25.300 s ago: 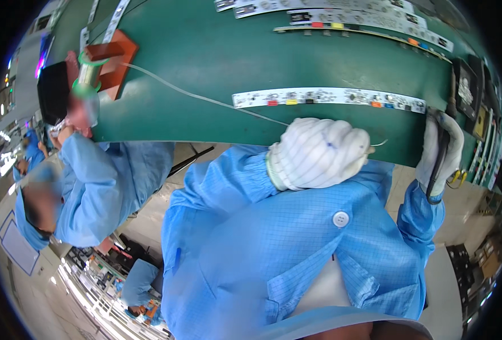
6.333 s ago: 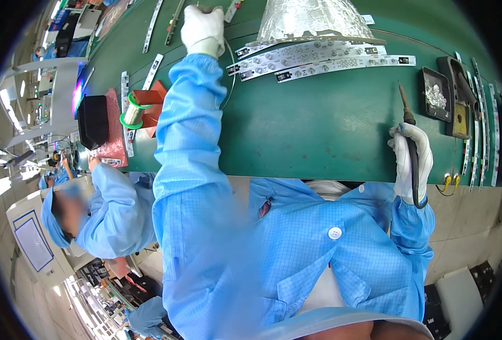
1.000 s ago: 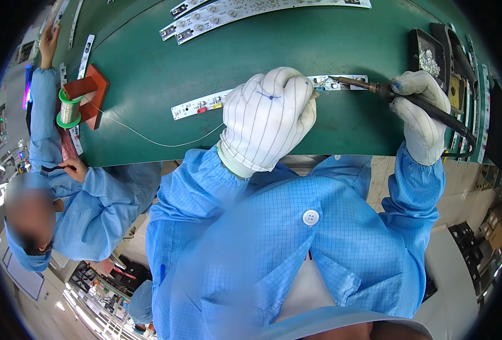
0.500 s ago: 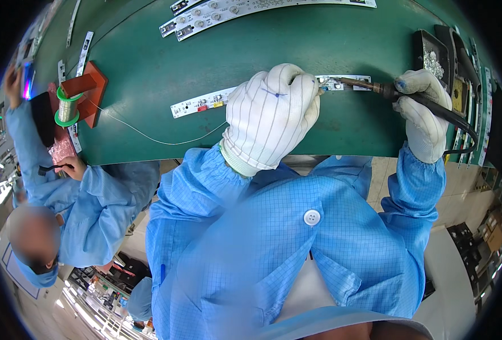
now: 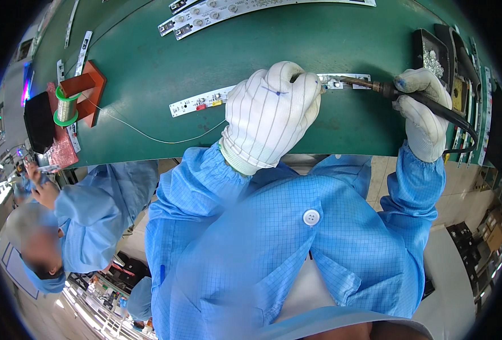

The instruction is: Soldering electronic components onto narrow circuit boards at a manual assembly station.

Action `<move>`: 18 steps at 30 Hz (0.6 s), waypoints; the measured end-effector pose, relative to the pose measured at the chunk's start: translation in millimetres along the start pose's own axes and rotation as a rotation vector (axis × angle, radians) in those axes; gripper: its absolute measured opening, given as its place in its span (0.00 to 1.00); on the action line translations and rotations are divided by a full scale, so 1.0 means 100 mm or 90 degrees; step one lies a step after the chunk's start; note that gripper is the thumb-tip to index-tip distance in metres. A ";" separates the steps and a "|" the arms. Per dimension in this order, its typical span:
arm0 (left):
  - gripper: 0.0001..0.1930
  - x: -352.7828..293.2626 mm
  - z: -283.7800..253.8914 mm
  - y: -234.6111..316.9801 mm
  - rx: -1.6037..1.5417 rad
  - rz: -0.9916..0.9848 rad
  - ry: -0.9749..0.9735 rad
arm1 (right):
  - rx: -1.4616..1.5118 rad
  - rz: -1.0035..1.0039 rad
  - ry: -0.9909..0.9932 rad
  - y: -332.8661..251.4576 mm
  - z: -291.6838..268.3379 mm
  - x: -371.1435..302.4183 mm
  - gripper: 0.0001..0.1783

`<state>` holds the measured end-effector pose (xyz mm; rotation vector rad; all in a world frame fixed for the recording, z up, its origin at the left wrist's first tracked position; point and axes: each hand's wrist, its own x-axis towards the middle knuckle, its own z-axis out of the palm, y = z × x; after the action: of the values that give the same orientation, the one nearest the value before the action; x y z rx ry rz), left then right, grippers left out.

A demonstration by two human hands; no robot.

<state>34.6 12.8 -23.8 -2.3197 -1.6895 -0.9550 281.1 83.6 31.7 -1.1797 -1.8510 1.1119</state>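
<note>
My right hand (image 5: 422, 113), in a white glove, is closed around the handle of a soldering iron (image 5: 390, 90). The iron's tip reaches left onto the right part of a narrow white circuit board (image 5: 184, 107) with red and yellow parts. My left hand (image 5: 272, 116), in a striped white glove, covers the board's middle, its fingers pinched close to the iron's tip. Thin solder wire (image 5: 160, 140) runs from a green-rimmed spool (image 5: 65, 109) on a reddish-brown stand (image 5: 96, 90) and disappears beneath my left hand; its end between the fingers is hidden.
More circuit boards (image 5: 222, 18) lie at the table's far edge. A dark tray (image 5: 431, 54) with silvery bits stands at the back right, beside several upright strips. The iron's black cord (image 5: 471, 133) loops down on the right. A co-worker in blue (image 5: 100, 209) sits at the left.
My hands stay almost in place, the iron's tip still at the board. The co-worker's raised arm has come down, with the hands now nearer the body.
</note>
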 end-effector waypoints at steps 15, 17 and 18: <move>0.10 0.03 -0.12 0.01 -0.020 -0.044 0.011 | 0.019 0.024 0.161 -0.05 -0.05 -0.25 0.13; 0.11 0.01 -0.18 -0.03 -0.025 -0.022 0.032 | -0.018 0.015 0.264 0.00 -0.08 -0.34 0.12; 0.11 0.03 -0.26 -0.03 -0.044 -0.038 0.008 | -0.044 -0.009 0.350 0.05 -0.06 -0.36 0.13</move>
<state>21.3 4.4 -2.2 -2.3119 -1.7562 -1.0526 301.7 52.9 26.5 -1.3453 -1.4722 0.6295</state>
